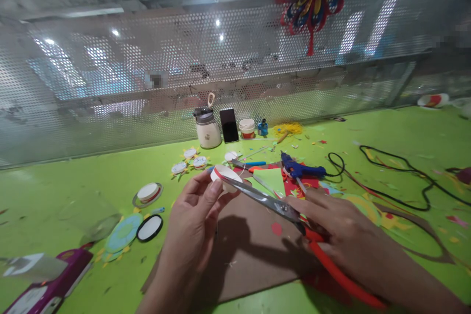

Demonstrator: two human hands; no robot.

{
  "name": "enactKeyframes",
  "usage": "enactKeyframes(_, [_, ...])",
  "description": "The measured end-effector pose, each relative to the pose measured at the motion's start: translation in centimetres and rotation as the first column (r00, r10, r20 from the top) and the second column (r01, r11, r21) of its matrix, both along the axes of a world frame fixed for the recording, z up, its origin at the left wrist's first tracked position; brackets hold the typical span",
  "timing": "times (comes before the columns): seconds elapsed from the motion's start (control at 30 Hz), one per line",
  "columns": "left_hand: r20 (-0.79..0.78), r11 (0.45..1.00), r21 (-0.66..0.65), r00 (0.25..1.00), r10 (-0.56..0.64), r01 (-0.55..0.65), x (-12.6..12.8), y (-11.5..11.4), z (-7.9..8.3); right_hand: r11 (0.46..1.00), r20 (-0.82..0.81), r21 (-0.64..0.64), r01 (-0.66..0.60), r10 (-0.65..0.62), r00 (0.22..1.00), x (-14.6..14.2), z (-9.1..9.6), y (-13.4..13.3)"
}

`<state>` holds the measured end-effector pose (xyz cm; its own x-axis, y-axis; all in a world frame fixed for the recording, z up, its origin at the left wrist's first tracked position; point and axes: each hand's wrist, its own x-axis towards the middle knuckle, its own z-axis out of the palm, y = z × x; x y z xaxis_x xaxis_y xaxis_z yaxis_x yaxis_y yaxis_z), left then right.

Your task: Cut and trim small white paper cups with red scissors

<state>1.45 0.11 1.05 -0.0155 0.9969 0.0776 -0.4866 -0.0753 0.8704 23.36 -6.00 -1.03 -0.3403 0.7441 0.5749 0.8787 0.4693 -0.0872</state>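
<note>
Showing one white disc (225, 172) at bench (55, 181) centre, pinched by left hand (191, 211) fingers; right hand (338, 225) fingers grip one pair of scissors (265, 199), handles half hidden; both forearms cut off at near edge.

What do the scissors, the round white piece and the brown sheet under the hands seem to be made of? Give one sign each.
Scissors: shiny grey blades, likely steel; glossy orange handles, probably plastic.
Round white piece: thin, matt, slightly curled, likely paper or foam sheet.
Brown sheet: flat, dull, probably cardboard.
</note>
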Motion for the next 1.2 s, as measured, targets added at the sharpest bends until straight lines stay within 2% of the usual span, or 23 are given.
enactKeyframes(0.43, [0.002, 1.0, -0.01, 1.0, 0.007, -0.007, 0.0, -0.21, 0.02, 1.0, 0.016, -0.002, 0.016, -0.016, 1.0, -0.05, -0.56, 0.06])
enactKeyframes(1.0, [-0.013, 1.0, 0.003, 1.0, 0.013, -0.013, 0.01, -0.02, -0.21, 0.999, -0.027, -0.047, 0.003, -0.004, 1.0, -0.34, -0.06, -0.02])
enactKeyframes(1.2, [-0.036, 0.999, 0.009, 0.999, 0.041, -0.041, 0.28, -0.13, -0.35, 1.0, -0.028, -0.019, 0.006, -0.006, 1.0, -0.34, -0.1, -0.01])
